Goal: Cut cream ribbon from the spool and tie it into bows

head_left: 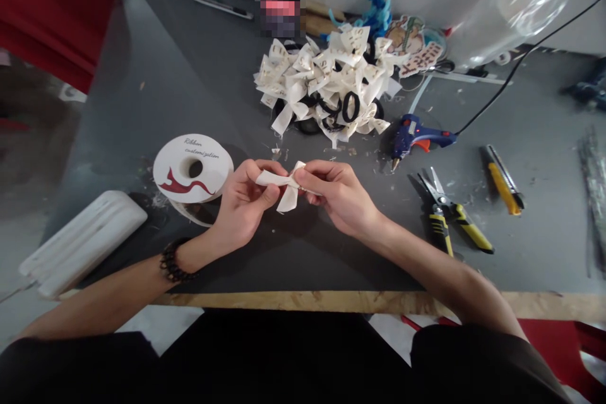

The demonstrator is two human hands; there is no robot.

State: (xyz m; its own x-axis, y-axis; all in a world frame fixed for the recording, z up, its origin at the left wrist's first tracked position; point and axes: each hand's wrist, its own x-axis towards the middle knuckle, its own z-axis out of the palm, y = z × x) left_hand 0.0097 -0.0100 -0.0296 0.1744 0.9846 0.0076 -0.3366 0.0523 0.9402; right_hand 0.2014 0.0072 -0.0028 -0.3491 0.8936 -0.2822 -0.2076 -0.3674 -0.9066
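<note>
Both hands meet over the dark table near its front edge, pinching one cream ribbon bow. My left hand grips the bow's left loop between thumb and fingers. My right hand pinches the bow's middle and right side. One ribbon tail hangs down between the hands. A white ribbon spool with red print lies flat just left of my left hand. A pile of finished cream bows with black hair ties sits farther back.
A blue glue gun with a black cord lies right of the pile. Yellow-handled snips and a yellow utility knife lie at the right. A white pack rests at the left. A wooden strip edges the table.
</note>
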